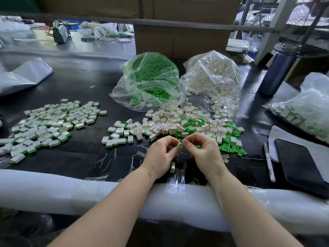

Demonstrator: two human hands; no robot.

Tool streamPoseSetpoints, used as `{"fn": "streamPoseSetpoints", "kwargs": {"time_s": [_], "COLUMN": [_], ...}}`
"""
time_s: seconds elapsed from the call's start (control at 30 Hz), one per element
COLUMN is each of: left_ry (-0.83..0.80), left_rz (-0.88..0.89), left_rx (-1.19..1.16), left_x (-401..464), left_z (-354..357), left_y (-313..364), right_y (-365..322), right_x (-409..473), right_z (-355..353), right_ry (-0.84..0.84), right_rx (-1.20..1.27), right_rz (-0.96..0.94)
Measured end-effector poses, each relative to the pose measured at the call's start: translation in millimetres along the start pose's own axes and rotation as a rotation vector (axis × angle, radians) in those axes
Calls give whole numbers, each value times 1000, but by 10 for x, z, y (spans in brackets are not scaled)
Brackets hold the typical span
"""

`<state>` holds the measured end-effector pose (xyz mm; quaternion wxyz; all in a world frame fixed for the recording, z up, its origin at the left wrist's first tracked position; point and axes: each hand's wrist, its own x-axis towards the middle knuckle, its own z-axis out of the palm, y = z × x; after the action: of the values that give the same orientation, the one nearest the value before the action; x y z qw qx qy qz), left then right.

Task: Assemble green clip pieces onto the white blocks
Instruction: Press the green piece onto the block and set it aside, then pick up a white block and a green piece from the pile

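Both of your hands meet low at centre over the black counter point(85, 82): your left hand point(161, 155) and right hand point(204, 152) pinch one small green clip piece point(180, 144) between their fingertips. Loose white blocks point(178, 122) and green clips point(229, 147) lie at 12 to 2 o'clock of your hands, finished blocks point(48, 122) at 10 o'clock.

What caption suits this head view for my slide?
Both hands pinch a green clip above loose white blocks on the worktable.
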<state>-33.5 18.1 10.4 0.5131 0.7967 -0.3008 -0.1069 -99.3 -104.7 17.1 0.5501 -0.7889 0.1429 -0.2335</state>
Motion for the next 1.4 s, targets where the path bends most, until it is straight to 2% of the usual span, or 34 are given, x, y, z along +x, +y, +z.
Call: {"fn": "streamPoseSetpoints", "kwargs": {"time_s": [0.1,0.2,0.33,0.43,0.6,0.83,1.07,1.4], "left_ry": [117,220,401,430,330,234,245,273], "left_rz": [-28,-70,-62,-104,-165,-199,-168,-69], "left_rx": [-50,-113,13,90,265,380,371,382], "left_x": [9,11,28,52,51,48,44,40], "left_z": [-3,-14,-47,-67,-34,0,8,19], "left_y": [-3,-10,-49,-75,-101,-78,-113,-126], "right_y": [-3,53,108,131,123,129,131,164], "right_x": [8,33,74,89,93,92,92,107], "right_z": [-20,-58,-115,-149,-163,-170,-193,-189], "right_ry": [125,274,462,517,526,494,420,425], "right_rx": [-41,-96,-157,-226,-360,-516,-676,-732], "right_rz": [-49,-21,69,151,254,321,462,442]}}
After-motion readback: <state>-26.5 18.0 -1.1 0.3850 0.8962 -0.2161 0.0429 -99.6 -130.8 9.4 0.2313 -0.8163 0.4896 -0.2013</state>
